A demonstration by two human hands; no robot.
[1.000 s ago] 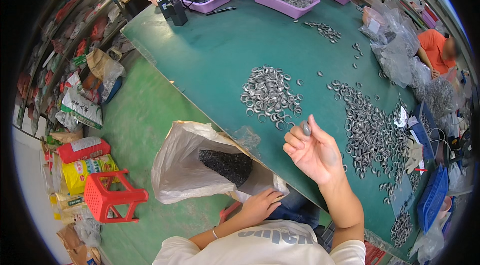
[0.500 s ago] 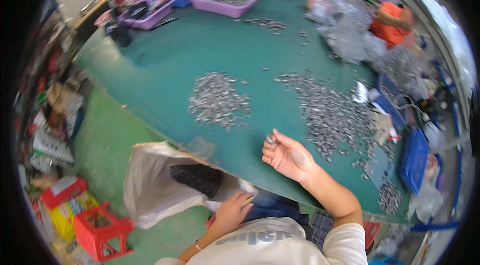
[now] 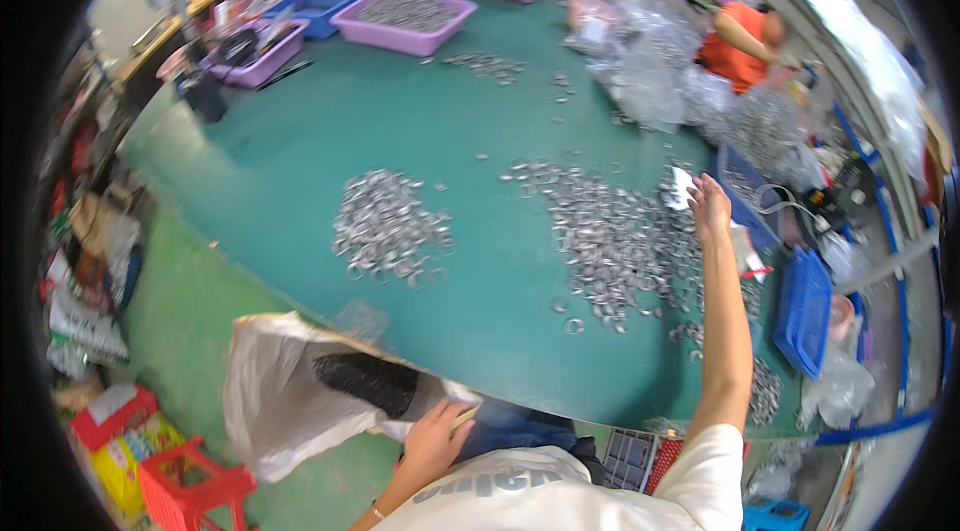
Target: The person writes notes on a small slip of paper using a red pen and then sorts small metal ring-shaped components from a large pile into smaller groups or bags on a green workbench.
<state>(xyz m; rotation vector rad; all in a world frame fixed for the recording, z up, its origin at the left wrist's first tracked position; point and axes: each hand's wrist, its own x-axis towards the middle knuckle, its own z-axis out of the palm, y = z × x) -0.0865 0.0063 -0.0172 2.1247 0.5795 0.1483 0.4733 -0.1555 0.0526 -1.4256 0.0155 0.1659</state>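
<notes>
My right arm stretches far forward over the table. My right hand (image 3: pixel 710 208) is beside a small white piece (image 3: pixel 682 188) at the far right of a large heap of grey metal rings (image 3: pixel 610 241). Its fingers look apart, though small and slightly blurred, and I see nothing in them. My left hand (image 3: pixel 437 438) lies at the table's near edge, beside the mouth of a white sack (image 3: pixel 265 386). Its fingers are partly stretched, with a beige strip at them that I cannot make out. A smaller heap of rings (image 3: pixel 385 226) lies left of the large one.
A black bundle (image 3: pixel 368 383) sits in the sack's mouth. Purple trays (image 3: pixel 400 36) and a blue tray stand at the back. Blue baskets (image 3: pixel 803 311) and clear plastic bags (image 3: pixel 645 81) line the right side, near a person in orange (image 3: pixel 735 46). A red stool (image 3: pixel 195 486) stands lower left.
My right hand has gone from above the table's near middle, where it held a small metal piece, forward and right past the large heap. My left hand stays near the sack. The view has shifted.
</notes>
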